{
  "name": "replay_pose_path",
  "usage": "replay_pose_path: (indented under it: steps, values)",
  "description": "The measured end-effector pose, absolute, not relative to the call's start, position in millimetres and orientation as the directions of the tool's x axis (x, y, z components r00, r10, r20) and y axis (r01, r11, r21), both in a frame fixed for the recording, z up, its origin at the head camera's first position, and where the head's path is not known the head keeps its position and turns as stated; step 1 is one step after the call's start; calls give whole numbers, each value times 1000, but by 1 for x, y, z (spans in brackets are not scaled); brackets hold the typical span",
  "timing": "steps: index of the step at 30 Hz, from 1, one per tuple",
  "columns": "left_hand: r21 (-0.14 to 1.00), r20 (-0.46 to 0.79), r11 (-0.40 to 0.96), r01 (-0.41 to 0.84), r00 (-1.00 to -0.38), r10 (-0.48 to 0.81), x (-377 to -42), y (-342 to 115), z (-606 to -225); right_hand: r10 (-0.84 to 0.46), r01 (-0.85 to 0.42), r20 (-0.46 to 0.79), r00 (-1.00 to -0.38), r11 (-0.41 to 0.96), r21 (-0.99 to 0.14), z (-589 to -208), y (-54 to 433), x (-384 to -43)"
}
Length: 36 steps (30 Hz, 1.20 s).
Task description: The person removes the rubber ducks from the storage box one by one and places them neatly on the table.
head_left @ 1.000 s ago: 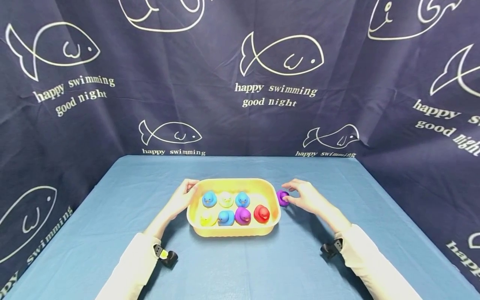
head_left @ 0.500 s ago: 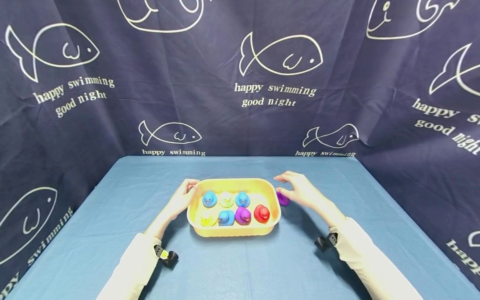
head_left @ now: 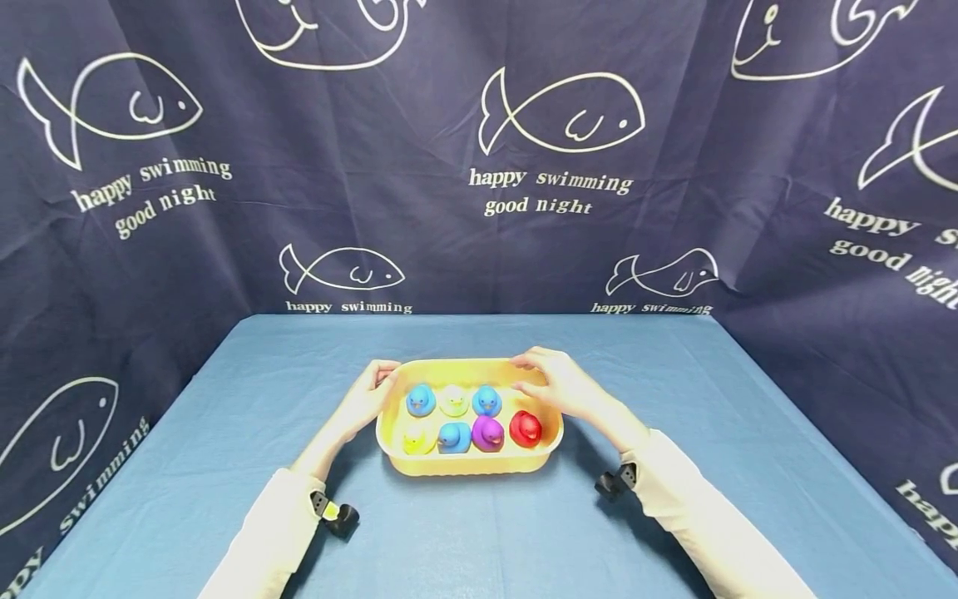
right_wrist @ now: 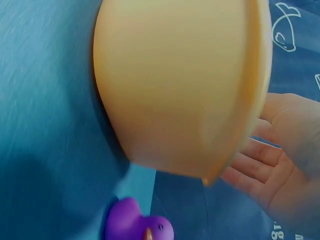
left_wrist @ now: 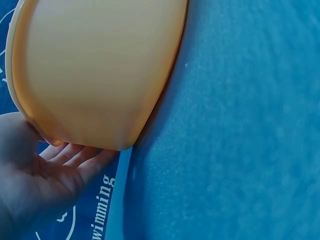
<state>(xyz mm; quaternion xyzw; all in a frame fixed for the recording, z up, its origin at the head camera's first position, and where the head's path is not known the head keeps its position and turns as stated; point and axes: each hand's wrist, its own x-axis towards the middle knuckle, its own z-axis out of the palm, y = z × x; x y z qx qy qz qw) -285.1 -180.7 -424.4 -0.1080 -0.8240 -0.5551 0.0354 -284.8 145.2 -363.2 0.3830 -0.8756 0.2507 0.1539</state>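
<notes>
A pale yellow plastic basin (head_left: 467,464) stands on the table. My left hand (head_left: 367,399) grips its left end, thumb over the rim and fingers against the outer wall. My right hand (head_left: 566,385) hovers over the right end with fingers spread and holding nothing. Inside, the red rubber duck (head_left: 525,429) sits nearest to it. Also in the basin are a purple duck (head_left: 488,434), several blue ducks (head_left: 421,401), a pale duck (head_left: 453,401) and a yellow duck (head_left: 417,441). Another purple duck (right_wrist: 132,225) lies outside, beside the basin's right end; the head view hides it.
Blue cloth (head_left: 464,537) covers the table. Dark blue curtains (head_left: 434,166) with white fish drawings hang behind it and on both sides. A small black wrist camera (head_left: 343,522) sits at the left sleeve, another wrist camera (head_left: 615,482) at the right.
My right hand has left the purple duck outside the basin and moved left, over the basin's right rim. My left hand stays on the basin's left end.
</notes>
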Motion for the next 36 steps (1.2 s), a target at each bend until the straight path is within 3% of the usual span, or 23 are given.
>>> replay_pose_path:
  steps: [13,22,30,36]
  values:
    - [903,186,368,220,-974,126,-284,-182,-423,-646,-770,420,-637,545,-332,-378,120,-288]
    - [910,181,353,220,-974,139,-285,-181,-425,-641,-734,359,-679,610,-298,-387,112,-292]
    - [916,178,336,220,-972,152,-286,-181,-426,-679,-755,329,-656,596,-275,-391,112,-294]
    - [916,183,334,223,-972,146,-285,-181,-427,-676,-737,293,-676,615,-281,-389,110,-291]
